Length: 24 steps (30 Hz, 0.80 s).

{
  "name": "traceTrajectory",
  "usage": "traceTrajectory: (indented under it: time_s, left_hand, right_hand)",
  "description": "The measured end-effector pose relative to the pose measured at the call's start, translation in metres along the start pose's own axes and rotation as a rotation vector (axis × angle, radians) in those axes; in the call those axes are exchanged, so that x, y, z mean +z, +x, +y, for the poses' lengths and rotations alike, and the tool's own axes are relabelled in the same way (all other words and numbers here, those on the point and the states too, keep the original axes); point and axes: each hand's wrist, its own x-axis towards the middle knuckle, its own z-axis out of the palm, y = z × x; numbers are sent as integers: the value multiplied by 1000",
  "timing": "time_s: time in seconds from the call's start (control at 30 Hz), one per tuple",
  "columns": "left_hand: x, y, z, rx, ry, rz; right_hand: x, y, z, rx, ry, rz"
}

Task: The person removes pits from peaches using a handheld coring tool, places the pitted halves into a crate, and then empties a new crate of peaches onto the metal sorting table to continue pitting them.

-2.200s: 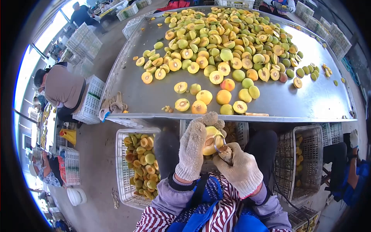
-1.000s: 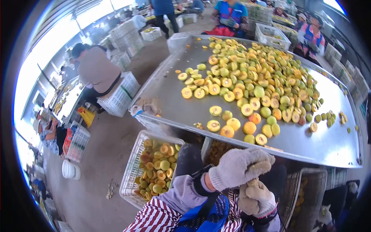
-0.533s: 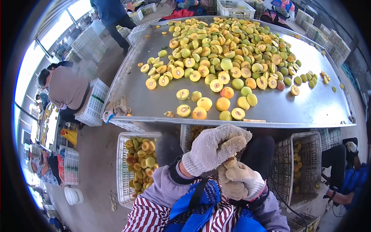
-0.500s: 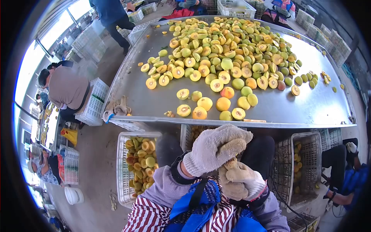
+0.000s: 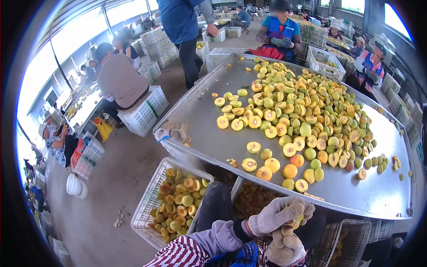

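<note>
My left hand [image 5: 280,216], in a worn whitish knit glove, is closed around a yellow-green apricot half [image 5: 298,221] above my lap. Just below it is my right hand [image 5: 284,248], gloved too, its fingers curled up against the left. Whatever the right fingers grip is hidden. In front of both hands, a heap of halved apricots [image 5: 307,115] covers much of the metal table [image 5: 209,127], some showing brown stones. A few halves and whole fruits lie near its front edge. By my left knee, a white crate [image 5: 143,205] holds many apricot halves.
Under the table edge sits a crate [image 5: 237,189] of brownish pieces. More crates [image 5: 351,231] stand at lower right. Spare gloves [image 5: 178,131] lie on the table's left corner. A white bucket [image 5: 76,186] is on the floor. People sit and stand around, one [image 5: 180,31] walking past.
My view has tilted up and turned left, so more of the room shows. My hands remain together; a yellow-green apricot half now shows between the left fingers.
</note>
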Motion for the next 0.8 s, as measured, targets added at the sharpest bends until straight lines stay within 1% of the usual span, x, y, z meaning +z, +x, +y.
traceTrajectory:
  time_s: [0.03,0.17,0.23,0.27,0.33,0.4,0.43,0.47,0.5,0.6,0.63,0.67,0.7,0.73,0.77,0.8]
  left_hand:
    - [1,0,-1,-30,-188,12]
    - [-1,4,-7,-52,-300,49]
    - [-1,5,-10,-71,-695,68]
    - [4,-1,-6,-157,-556,189]
    - [2,-4,-10,-99,-524,261]
    - [-20,-5,-8,-65,-357,223]
    - [-30,-8,0,-11,-351,195]
    - [-43,-11,-4,45,-271,290]
    - [-57,-15,-2,98,-189,339]
    - [-94,-39,18,210,23,488]
    - [-98,-47,25,218,41,597]
    - [-102,-54,32,254,72,608]
    - [-105,-61,35,269,2,646]
    - [-109,-65,36,275,-70,674]
    - [-114,-65,34,303,-58,685]
    - [-116,-67,34,290,-82,695]
  right_hand:
    - [2,2,0,0,14,-24]
    - [1,8,0,-3,2,23]
    - [-13,11,-3,142,-81,-202]
    - [-5,13,-5,149,-88,-207]
    - [15,13,-7,148,-169,-56]
    - [8,16,-6,132,-195,-69]
    - [7,15,-11,169,-207,-84]
    - [7,15,-14,203,-218,-100]
    - [9,15,-16,205,-222,-104]
    - [16,12,-21,149,-446,-26]
    - [16,14,-21,150,-446,-27]
    - [15,15,-20,161,-453,25]
    - [14,16,-19,167,-457,81]
    - [15,19,-17,153,-448,93]
    - [17,24,-15,177,-529,132]
    - [17,30,-15,204,-614,168]
